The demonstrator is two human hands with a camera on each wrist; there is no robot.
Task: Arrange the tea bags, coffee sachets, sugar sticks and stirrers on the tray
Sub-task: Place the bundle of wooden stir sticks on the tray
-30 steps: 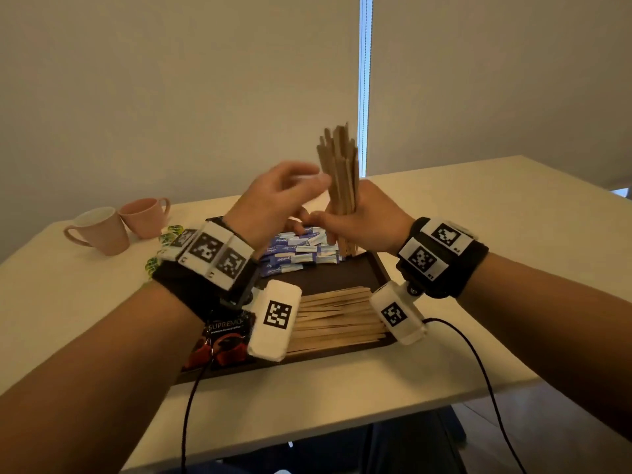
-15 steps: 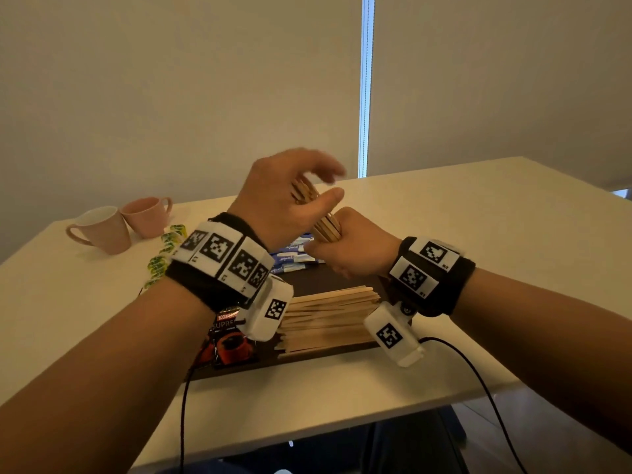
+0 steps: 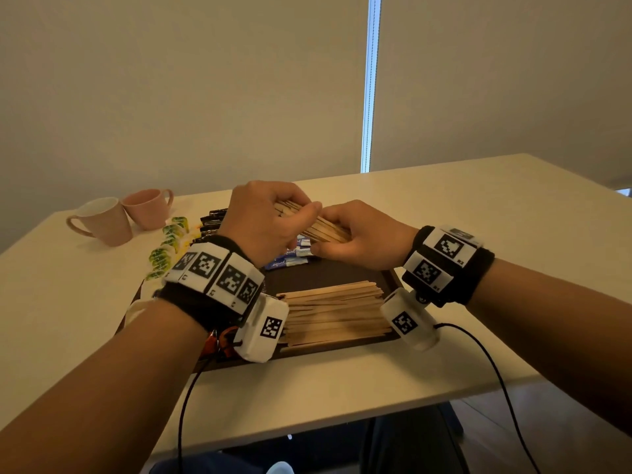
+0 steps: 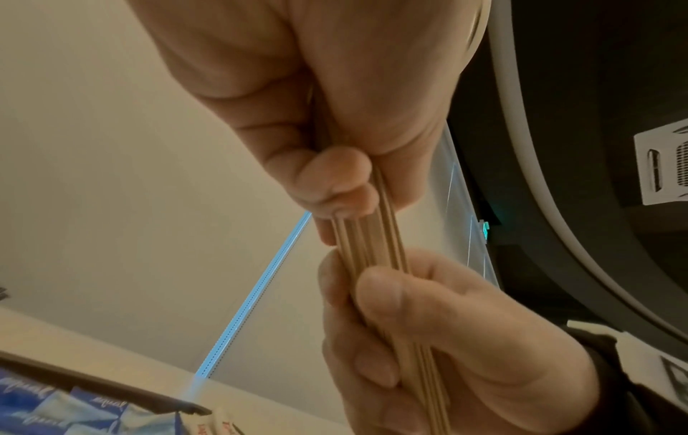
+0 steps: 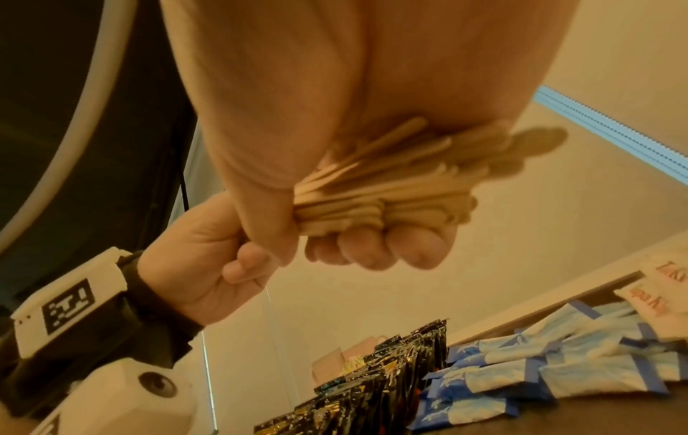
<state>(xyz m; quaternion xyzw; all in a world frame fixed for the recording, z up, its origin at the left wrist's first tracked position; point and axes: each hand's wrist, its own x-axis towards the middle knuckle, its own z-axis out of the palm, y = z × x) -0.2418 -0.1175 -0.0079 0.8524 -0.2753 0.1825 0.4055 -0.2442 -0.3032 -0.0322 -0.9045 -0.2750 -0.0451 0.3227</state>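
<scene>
Lowered and tipped from upright a second ago to nearly level: bundle of stirrers (image 3: 316, 224), now just above the far half of the tray (image 3: 328, 273). Clamped at one end by the left hand (image 3: 265, 222), at the other by the right hand (image 3: 364, 234), fingers of both curled round the wood. Lying flat on the near part of the tray, a stack of stirrers (image 3: 333, 311). Behind it, blue sugar sachets (image 3: 290, 256); dark coffee sachets (image 3: 212, 222) along the left; green tea bags (image 3: 167, 244) and two pink cups (image 3: 119, 217) on the table (image 3: 478, 206).

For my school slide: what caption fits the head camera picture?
Both hands grip a bundle of stirrers above the tray.
</scene>
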